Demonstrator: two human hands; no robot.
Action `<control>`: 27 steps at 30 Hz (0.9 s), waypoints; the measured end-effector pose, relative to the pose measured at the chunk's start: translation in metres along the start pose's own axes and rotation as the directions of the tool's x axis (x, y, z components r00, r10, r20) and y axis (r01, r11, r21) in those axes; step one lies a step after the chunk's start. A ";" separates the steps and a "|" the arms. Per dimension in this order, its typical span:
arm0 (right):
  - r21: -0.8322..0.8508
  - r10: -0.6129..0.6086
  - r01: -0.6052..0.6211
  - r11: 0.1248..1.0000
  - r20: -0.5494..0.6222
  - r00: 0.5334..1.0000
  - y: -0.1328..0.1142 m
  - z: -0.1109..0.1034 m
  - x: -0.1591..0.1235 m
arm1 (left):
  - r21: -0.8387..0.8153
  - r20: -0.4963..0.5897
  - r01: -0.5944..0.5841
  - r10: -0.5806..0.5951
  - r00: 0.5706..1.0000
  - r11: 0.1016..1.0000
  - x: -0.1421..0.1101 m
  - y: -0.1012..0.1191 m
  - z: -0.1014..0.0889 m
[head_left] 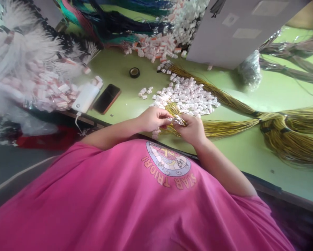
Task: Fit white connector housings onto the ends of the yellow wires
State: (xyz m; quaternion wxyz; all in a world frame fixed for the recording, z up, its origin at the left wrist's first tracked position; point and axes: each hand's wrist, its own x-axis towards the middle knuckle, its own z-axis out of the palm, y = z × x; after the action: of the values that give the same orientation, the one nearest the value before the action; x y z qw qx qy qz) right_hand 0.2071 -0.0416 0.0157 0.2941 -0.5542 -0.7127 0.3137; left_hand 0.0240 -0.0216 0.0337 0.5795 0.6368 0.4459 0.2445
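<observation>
My right hand (191,128) is closed around a bunch of thin yellow wires, whose silvery crimped tips (179,120) stick out towards the left. Opposite it, my left hand (155,119) pinches with thumb and forefinger right at those tips; what lies between the fingers is too small to make out. Just beyond both hands spreads a heap of small white plastic connector housings (191,92). The long yellow wire bundle (229,127) runs off to the right from my right hand.
A phone (107,98), a white power bank (85,97) with a cable and a black tape roll (134,72) lie to the left. More white housings (156,47) are piled behind. A grey panel (224,35) stands at the back right. Tied yellow wires (297,129) cover the right side.
</observation>
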 end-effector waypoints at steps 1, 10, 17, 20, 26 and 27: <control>-0.004 -0.008 0.008 1.000 -0.001 1.000 0.000 0.000 0.000 | -0.010 0.008 0.002 -0.001 1.000 1.000 0.000 0.000 -0.001; 0.038 -0.003 0.002 0.999 0.002 1.000 -0.003 -0.001 0.001 | -0.252 0.034 0.100 -0.095 0.995 0.963 0.006 -0.006 0.002; 0.046 -0.001 0.002 0.999 -0.010 1.000 0.000 0.000 0.000 | -0.308 0.049 0.158 -0.150 0.987 0.938 0.005 -0.007 0.002; 0.028 -0.006 0.006 1.000 -0.025 1.000 0.001 0.002 0.001 | -0.273 0.019 0.145 -0.146 0.989 0.951 0.004 -0.007 0.002; 0.021 -0.016 0.017 1.000 -0.043 0.999 0.002 0.000 0.001 | -0.311 -0.032 0.169 -0.188 0.982 0.935 0.003 -0.005 -0.001; 0.021 -0.019 0.019 1.000 -0.040 0.999 0.002 0.000 0.001 | -0.316 -0.029 0.171 -0.190 0.981 0.933 0.003 -0.005 -0.002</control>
State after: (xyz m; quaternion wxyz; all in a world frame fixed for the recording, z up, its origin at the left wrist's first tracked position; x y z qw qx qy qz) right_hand 0.2077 -0.0399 0.0143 0.3173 -0.5503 -0.7085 0.3075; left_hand 0.0223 -0.0187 0.0286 0.6794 0.4860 0.4753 0.2763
